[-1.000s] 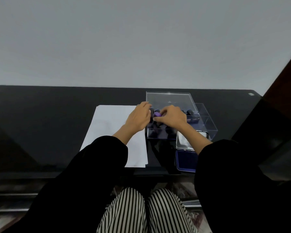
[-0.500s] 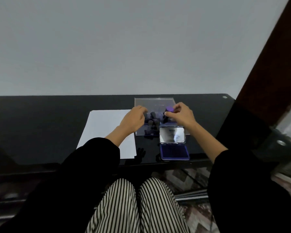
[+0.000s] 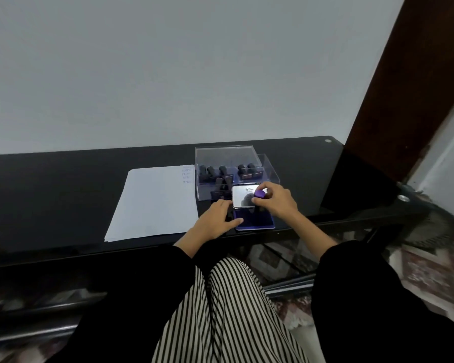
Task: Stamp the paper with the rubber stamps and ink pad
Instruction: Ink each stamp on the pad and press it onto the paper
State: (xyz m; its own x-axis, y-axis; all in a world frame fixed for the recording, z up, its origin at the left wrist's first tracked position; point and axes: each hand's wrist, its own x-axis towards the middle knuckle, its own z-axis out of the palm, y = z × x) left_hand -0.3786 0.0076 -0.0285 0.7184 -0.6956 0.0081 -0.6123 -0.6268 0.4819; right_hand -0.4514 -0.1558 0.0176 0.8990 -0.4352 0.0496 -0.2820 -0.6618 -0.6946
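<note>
right hand (image 3: 274, 203) fingers pinch a purple-topped stamp (image 3: 259, 193) over the ink pad (image 3: 254, 218), left hand (image 3: 215, 221) spread steadying it; inking step, next pressing onto the paper (image 3: 155, 200).

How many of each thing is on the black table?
Paper stack: 1
Clear plastic box: 1
Ink pad: 1
Purple-topped stamp, in the right hand: 1
Dark stamps in the box: about 7, hard to tell
Total: about 11

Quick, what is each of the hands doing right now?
Left hand: open, resting flat beside the blue ink pad.
Right hand: closed on a purple-topped rubber stamp.
</note>
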